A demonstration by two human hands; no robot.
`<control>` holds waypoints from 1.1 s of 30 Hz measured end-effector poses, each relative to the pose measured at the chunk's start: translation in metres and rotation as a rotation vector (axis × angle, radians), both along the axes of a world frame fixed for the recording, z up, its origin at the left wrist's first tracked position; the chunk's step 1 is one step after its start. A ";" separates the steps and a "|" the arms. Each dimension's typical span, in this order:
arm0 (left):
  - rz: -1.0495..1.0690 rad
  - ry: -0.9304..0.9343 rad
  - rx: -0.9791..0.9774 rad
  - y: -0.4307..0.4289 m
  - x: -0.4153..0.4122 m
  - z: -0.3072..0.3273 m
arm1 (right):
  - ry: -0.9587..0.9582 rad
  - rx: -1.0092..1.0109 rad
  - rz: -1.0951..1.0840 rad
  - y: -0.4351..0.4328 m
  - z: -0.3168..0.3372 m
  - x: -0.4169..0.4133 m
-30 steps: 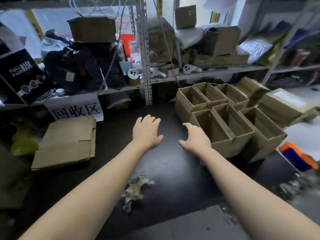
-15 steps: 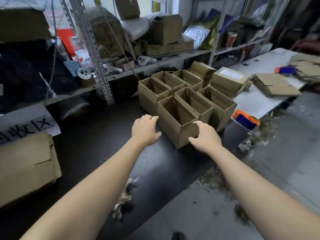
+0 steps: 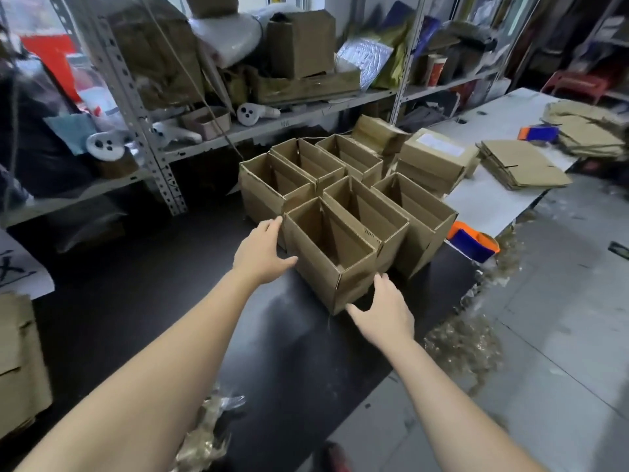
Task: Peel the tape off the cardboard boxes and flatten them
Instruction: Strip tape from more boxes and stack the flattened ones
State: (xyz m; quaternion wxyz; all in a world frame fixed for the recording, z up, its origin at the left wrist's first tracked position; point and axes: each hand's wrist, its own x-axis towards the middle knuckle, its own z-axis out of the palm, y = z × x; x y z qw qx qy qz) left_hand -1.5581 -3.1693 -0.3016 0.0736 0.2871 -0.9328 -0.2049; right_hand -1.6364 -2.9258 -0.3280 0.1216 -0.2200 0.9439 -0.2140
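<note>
Several open-topped cardboard boxes stand packed together on the black table (image 3: 143, 301). The nearest box (image 3: 316, 267) is at the front of the cluster. My left hand (image 3: 263, 255) lies open against that box's left wall, fingers straight. Just in front of the box's near right corner, my right hand (image 3: 384, 315) is spread open, fingertips at or very near the cardboard. Neither hand holds anything. Two closed boxes (image 3: 434, 160) sit stacked behind the cluster on the right.
Crumpled peeled tape (image 3: 207, 434) lies at the table's near edge, and more tape scraps (image 3: 466, 345) litter the floor. Flattened cardboard (image 3: 520, 166) lies on a white table (image 3: 490, 202) to the right, another stack (image 3: 20, 362) at far left. Cluttered metal shelves (image 3: 153, 165) stand behind.
The view has swung right and closer to the boxes. Both hands have reached forward from the bare table to either side of the nearest box.
</note>
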 end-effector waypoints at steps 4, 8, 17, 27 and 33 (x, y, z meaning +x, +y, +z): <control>0.014 0.060 0.172 -0.012 -0.031 -0.012 | -0.051 -0.104 -0.046 -0.005 -0.017 -0.016; 0.038 0.143 0.281 -0.017 -0.047 -0.028 | -0.112 -0.162 -0.059 -0.008 -0.025 -0.027; 0.064 0.245 0.459 -0.005 -0.035 -0.034 | -0.191 -0.272 -0.097 -0.006 -0.014 -0.034; 0.137 0.476 0.445 0.009 0.054 -0.007 | -0.226 -0.374 -0.013 -0.020 0.013 0.017; 0.277 0.622 0.369 0.004 0.132 0.012 | -0.221 -0.484 0.094 -0.038 0.040 0.076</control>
